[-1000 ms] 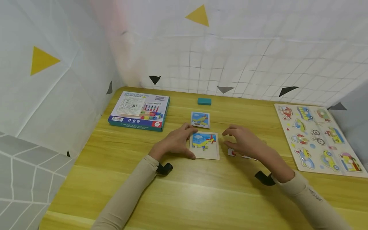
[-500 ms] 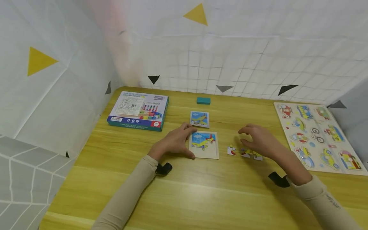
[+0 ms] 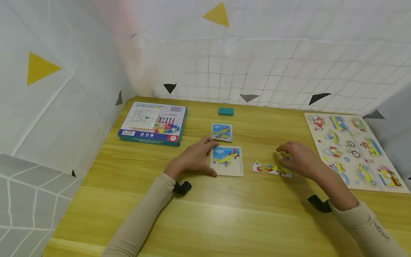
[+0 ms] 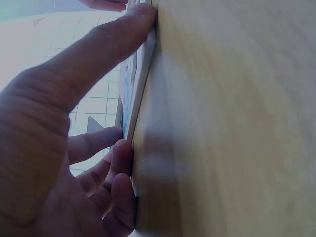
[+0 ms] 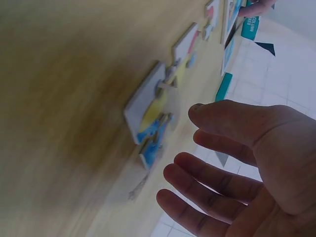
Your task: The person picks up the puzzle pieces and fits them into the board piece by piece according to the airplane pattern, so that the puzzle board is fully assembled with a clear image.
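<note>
My left hand [image 3: 194, 157] holds the left side of a small wooden jigsaw board [image 3: 236, 169]; its thumb and fingers touch the edge in the left wrist view. Several airplane pieces sit in the board's upper part, and bare wood shows below them. My right hand [image 3: 303, 160] hovers, fingers loosely bent, with nothing visible between them. Below and left of it lie loose jigsaw pieces: one with red [image 3: 257, 167], a yellow-and-white one [image 3: 273, 170] and a yellow one [image 3: 286, 173]. A blue piece [image 5: 152, 150] lies beside them in the right wrist view.
An airplane picture card [image 3: 221, 132] lies just behind the board. Farther back is a teal block [image 3: 226, 111]. At the back left sits a bead toy box [image 3: 152, 123], and a large vehicle puzzle board [image 3: 346, 160] lies at the right of the wooden table [image 3: 221, 217].
My right hand has moved right, away from the jigsaw board, uncovering the loose pieces. The left hand stays at the board's edge. The head view has shifted slightly.
</note>
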The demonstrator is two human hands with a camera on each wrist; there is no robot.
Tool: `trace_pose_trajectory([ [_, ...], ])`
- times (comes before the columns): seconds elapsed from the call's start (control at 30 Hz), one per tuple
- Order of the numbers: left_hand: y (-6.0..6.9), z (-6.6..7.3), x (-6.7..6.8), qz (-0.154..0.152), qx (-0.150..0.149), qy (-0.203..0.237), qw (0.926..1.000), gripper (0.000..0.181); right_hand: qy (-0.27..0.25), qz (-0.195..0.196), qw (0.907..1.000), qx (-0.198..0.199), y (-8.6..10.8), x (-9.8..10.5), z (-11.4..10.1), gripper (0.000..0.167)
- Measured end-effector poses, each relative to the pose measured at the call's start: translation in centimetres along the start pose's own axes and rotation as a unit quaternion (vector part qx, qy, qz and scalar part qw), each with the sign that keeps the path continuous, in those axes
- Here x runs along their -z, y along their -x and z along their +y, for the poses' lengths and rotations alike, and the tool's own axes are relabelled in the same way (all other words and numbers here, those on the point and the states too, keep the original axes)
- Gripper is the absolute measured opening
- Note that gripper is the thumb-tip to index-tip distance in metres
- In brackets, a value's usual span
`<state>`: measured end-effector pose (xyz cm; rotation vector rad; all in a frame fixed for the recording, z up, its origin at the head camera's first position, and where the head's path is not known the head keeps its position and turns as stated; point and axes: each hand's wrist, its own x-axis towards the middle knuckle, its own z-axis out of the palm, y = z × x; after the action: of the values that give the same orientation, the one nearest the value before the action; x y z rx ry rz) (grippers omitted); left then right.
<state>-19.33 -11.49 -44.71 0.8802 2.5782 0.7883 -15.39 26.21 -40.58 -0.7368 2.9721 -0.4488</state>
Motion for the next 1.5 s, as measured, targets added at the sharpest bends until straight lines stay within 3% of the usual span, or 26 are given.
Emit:
trace_pose_trajectory([
  [0.93, -0.1, -0.1, 0.2, -0.006, 0.005, -0.014, 0.9999, 0.109, -0.015, -0.027, 0.9978, -0.059, -0.4, -0.6, 1.2, 0.028],
  [1.5, -0.1, 0.2, 0.1, -0.010, 0.000, -0.010, 0.9999, 0.109, -0.027, -0.017, 0.9959, -0.085, -0.5, -1.1, 1.6, 0.028],
])
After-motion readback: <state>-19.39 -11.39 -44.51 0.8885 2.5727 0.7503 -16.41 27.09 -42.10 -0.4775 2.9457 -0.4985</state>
